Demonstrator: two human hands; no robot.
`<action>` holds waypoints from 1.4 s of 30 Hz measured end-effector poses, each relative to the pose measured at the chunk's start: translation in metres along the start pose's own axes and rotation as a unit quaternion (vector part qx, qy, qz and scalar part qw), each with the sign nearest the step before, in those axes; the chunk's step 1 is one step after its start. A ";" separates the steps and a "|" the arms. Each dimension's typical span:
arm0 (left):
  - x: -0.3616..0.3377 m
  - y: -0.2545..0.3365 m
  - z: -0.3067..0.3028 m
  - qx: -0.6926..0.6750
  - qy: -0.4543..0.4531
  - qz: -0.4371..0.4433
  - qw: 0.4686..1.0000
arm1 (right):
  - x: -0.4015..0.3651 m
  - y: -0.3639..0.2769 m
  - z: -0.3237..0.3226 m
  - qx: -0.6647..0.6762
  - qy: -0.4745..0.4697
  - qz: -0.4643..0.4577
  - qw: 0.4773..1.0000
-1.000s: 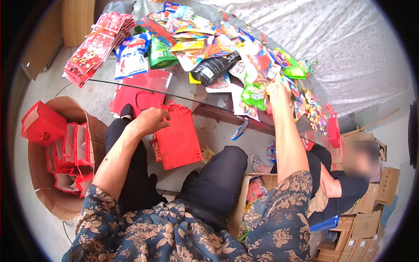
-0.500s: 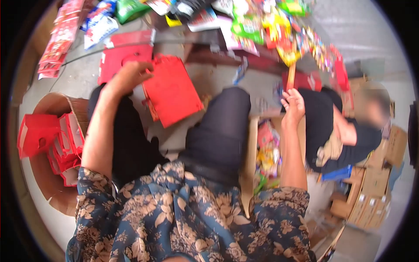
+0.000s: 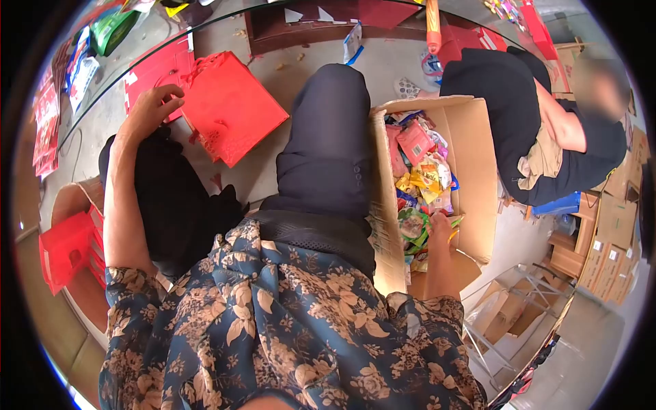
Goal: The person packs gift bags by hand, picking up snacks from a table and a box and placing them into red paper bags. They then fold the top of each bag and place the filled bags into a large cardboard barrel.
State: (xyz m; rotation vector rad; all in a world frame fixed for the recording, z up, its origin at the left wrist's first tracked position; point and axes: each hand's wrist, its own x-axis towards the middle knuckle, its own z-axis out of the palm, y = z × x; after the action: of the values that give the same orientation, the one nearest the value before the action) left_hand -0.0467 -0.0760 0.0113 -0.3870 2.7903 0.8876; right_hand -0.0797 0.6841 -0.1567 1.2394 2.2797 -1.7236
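My left hand [image 3: 157,108] is over my left knee, its fingers loosely bent and apart with nothing between them. Its fingertips are right at the edge of a red paper gift bag [image 3: 236,113], which lies tilted between my legs. Down in an open cardboard box [image 3: 475,150] at my right side, my right hand [image 3: 439,229] is among small snack packets. A green packet [image 3: 412,225] lies by its fingers, and a yellow packet [image 3: 426,176] is farther up the box. Whether the right fingers grip a packet I cannot tell.
A glass tabletop edge [image 3: 225,15] crosses the top, with snack bags [image 3: 113,31] on it. More red bags [image 3: 68,249] stand in a carton at left. A person in black [image 3: 499,102] sits at right, near stacked cartons [image 3: 608,266] and a metal frame [image 3: 488,348].
My right hand has come down from the table edge into the box of packets. The left hand stays by the red gift bag. The view has tilted lower.
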 end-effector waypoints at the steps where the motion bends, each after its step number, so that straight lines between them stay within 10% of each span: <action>1: 0.001 -0.003 0.002 0.003 0.004 0.008 1.000 | 0.005 0.009 -0.002 0.036 -0.002 0.012 0.999; 4: 0.005 -0.001 0.006 0.003 -0.004 0.010 1.000 | 0.062 0.028 -0.014 0.046 -0.126 -0.032 0.990; 7: 0.009 0.003 0.008 0.004 -0.017 -0.005 1.000 | 0.026 -0.029 0.043 -0.032 0.044 -0.054 0.997; 10: 0.012 -0.003 0.011 0.021 -0.030 0.013 0.999 | 0.027 -0.051 0.055 -0.064 -0.052 -0.033 0.996; 16: 0.010 -0.001 0.010 0.013 -0.047 -0.016 0.999 | 0.084 -0.002 0.074 -0.305 0.102 -0.345 0.882; 28: 0.010 0.000 0.010 0.026 -0.053 -0.030 0.998 | 0.017 -0.046 0.114 0.236 0.092 -0.088 0.963; 31: 0.009 0.003 0.009 0.021 -0.060 -0.035 0.997 | 0.069 -0.017 0.091 0.306 -0.088 -0.021 0.948; 42: 0.010 -0.003 0.011 0.023 -0.057 -0.031 0.998 | 0.075 -0.036 0.092 0.259 -0.048 0.172 0.949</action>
State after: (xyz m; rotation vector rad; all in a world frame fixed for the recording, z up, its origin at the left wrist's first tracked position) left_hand -0.0538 -0.0742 -0.0017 -0.3997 2.6749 0.8045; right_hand -0.1916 0.6486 -0.1980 1.4724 1.4771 -2.2412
